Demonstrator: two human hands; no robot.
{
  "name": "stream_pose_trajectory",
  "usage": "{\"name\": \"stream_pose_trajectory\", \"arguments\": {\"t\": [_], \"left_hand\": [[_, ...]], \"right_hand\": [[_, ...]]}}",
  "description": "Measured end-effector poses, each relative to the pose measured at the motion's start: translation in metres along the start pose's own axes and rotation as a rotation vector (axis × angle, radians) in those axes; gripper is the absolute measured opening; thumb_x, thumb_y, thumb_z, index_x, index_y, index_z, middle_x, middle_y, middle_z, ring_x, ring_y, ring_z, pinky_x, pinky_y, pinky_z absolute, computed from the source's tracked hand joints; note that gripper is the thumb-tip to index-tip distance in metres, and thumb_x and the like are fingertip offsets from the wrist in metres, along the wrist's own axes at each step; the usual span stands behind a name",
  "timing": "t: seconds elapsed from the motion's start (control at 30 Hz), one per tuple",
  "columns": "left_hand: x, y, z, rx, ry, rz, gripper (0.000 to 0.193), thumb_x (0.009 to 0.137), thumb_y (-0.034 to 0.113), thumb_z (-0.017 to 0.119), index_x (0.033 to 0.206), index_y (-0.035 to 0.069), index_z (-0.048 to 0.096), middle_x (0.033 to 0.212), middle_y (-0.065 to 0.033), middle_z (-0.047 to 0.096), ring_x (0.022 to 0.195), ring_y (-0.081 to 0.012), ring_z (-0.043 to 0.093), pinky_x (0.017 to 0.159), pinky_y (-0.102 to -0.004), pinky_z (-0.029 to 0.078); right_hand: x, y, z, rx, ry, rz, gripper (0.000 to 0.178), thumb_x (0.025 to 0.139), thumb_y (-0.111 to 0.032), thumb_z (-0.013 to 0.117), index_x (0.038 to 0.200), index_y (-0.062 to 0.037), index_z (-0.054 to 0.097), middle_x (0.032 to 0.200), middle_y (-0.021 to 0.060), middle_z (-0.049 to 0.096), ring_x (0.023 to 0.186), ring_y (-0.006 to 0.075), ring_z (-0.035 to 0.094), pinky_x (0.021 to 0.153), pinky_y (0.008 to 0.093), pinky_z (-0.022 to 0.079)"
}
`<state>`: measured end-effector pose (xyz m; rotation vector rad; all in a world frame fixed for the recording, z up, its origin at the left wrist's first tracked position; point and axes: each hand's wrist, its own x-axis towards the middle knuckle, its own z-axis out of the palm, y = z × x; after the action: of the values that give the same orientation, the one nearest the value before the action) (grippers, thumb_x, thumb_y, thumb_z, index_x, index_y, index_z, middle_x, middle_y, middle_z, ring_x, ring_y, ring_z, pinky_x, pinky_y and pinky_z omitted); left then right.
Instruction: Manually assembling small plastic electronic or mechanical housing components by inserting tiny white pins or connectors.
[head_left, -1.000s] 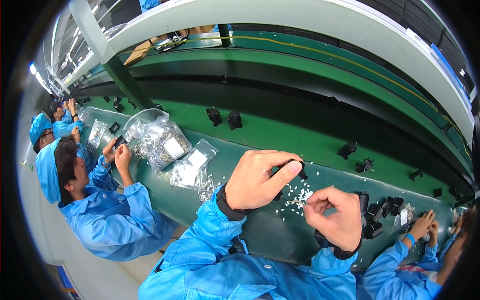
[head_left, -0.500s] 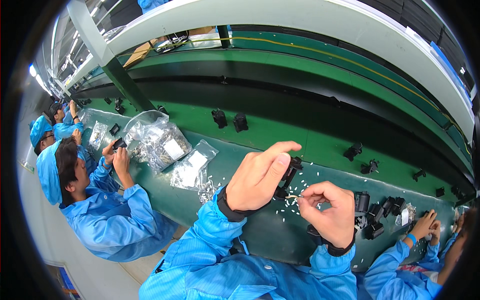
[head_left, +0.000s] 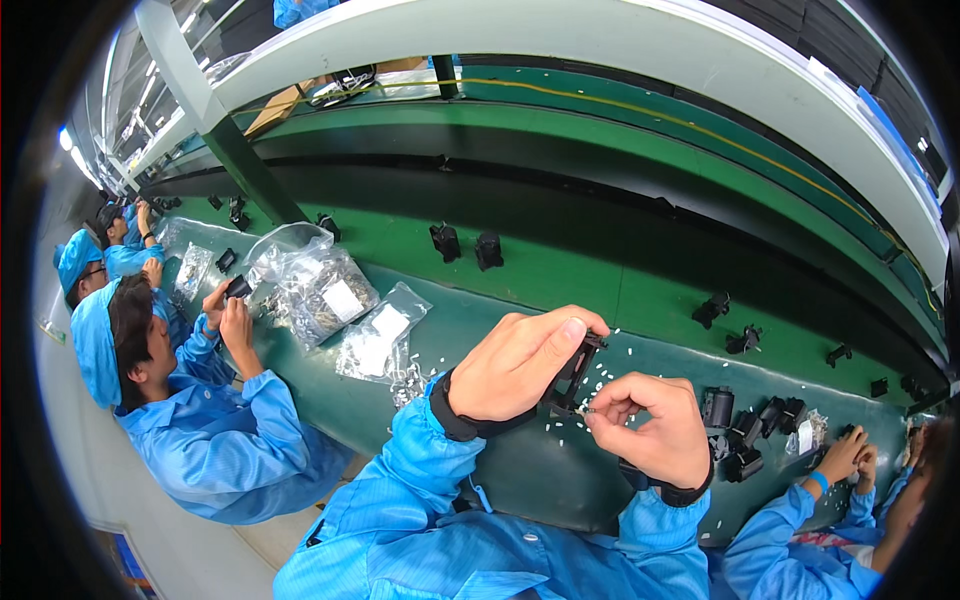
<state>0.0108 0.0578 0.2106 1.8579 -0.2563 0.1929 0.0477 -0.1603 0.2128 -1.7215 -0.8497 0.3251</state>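
Observation:
A black plastic frame-like part is gripped by my left hand, thumb and forefinger closed on its upper end. It is held tilted above the green worktop. At the part's lower end, my right hand has its thumb and forefinger pinched together. Something tiny shows at those fingertips, too small to name. Small white pieces lie scattered on the worktop under and around both hands.
Clear bags of small metal parts lie to the left, one flatter bag nearer me. Black assemblies cluster at right; more stand on the green strip beyond. Co-workers in blue sit left and right.
My left forefinger, stretched out before, has come down onto the black part's upper end. My right fingertips have moved slightly down. Black assemblies on the green strip have shifted a little right.

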Motion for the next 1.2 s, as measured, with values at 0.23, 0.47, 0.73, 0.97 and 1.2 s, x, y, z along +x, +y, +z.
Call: {"name": "stream_pose_trajectory", "arguments": {"t": [0.23,0.47,0.73,0.97,1.2], "left_hand": [[0.003,-0.002,0.002,0.057,-0.074,-0.041,0.052,0.114,0.036,0.032,0.12,-0.002,0.067,0.086,-0.0124,0.07,0.076,-0.0189,0.064,0.073,-0.035,0.052],[0.004,-0.02,0.012,-0.226,-0.105,-0.057,0.054,0.114,0.036,0.031,0.111,-0.005,0.067,0.091,-0.021,0.07,0.084,-0.0322,0.066,0.08,-0.0412,0.051],[0.011,-0.018,0.004,-0.348,-0.155,-0.376,0.063,0.114,0.044,0.025,0.133,-0.004,0.059,0.105,-0.0153,0.071,0.097,-0.0207,0.067,0.082,-0.0339,0.055],[0.0,-0.014,0.025,-0.331,0.038,0.121,0.107,0.099,0.045,0.07,0.167,0.004,-0.002,0.172,-0.0234,0.001,0.14,-0.0352,0.05,0.103,-0.0391,0.052],[0.006,-0.021,0.035,-0.218,-0.098,0.39,0.091,0.1,0.034,0.071,0.164,0.001,0.014,0.169,-0.0244,0.013,0.143,-0.0369,0.042,0.116,-0.046,0.039]], "right_hand": [[0.006,0.011,0.003,0.084,-0.094,-0.014,0.014,0.083,-0.001,0.082,0.095,0.0004,0.075,0.079,0.0055,0.072,0.067,0.0099,0.068,0.059,0.0234,0.053],[0.01,0.021,0.001,0.344,-0.091,0.134,0.019,0.081,-0.004,0.086,0.098,0.0003,0.079,0.085,0.0073,0.073,0.071,0.0107,0.07,0.06,0.0236,0.051],[0.008,0.018,-0.001,0.104,-0.095,0.002,0.018,0.083,-0.002,0.084,0.099,0.0042,0.077,0.088,0.0106,0.074,0.072,0.0131,0.072,0.059,0.0249,0.054],[0.003,0.023,0.013,0.327,0.417,-0.038,0.014,0.09,0.006,0.076,0.102,0.0103,0.072,0.093,0.0129,0.072,0.069,0.0119,0.068,0.055,0.023,0.054],[-0.004,0.014,0.018,0.547,0.345,-0.188,0.014,0.098,0.0,0.07,0.108,0.0097,0.071,0.093,0.0146,0.071,0.068,0.0156,0.067,0.057,0.0252,0.054]]}}
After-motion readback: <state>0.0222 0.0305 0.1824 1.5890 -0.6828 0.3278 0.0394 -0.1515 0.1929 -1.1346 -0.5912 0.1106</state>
